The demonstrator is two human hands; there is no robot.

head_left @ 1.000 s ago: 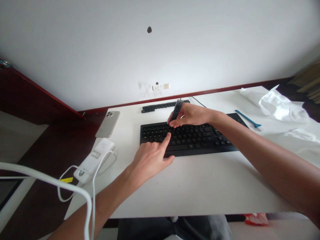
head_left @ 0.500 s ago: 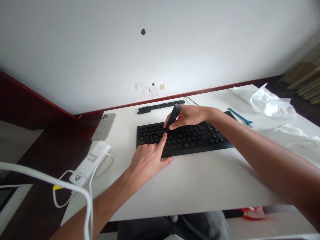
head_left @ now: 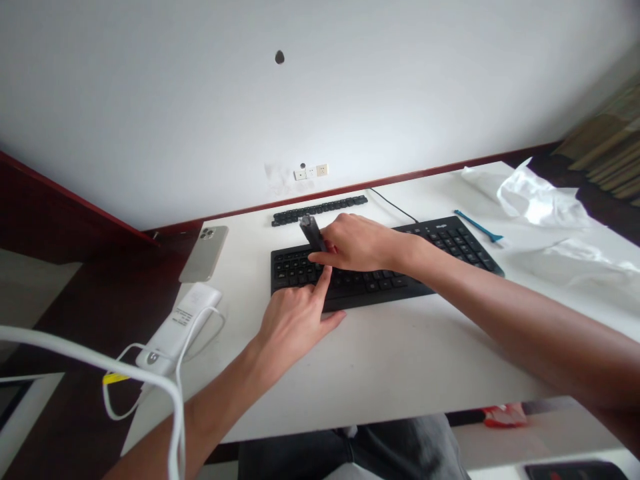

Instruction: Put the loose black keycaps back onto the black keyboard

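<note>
A black keyboard (head_left: 445, 247) lies across the white desk (head_left: 390, 360). My left hand (head_left: 295, 320) rests at the keyboard's front edge with its index finger stretched onto a key and the other fingers curled under. My right hand (head_left: 357, 243) hovers over the keyboard's left half, closed on a slim dark tool (head_left: 313, 232) that sticks up and to the left from my fingers. A row of loose black keycaps (head_left: 320, 209) lies on the desk behind the keyboard.
A phone (head_left: 204, 252) lies face down at the desk's left corner. Below it sits a white power bank (head_left: 180, 323) with a white cable (head_left: 150, 383). A blue tool (head_left: 479, 226) and crumpled white plastic (head_left: 543, 203) are at the right. The wall stands close behind.
My right hand has shifted left across the keyboard and tipped the dark tool from leaning right to leaning left. My left index finger has stayed on the keys.
</note>
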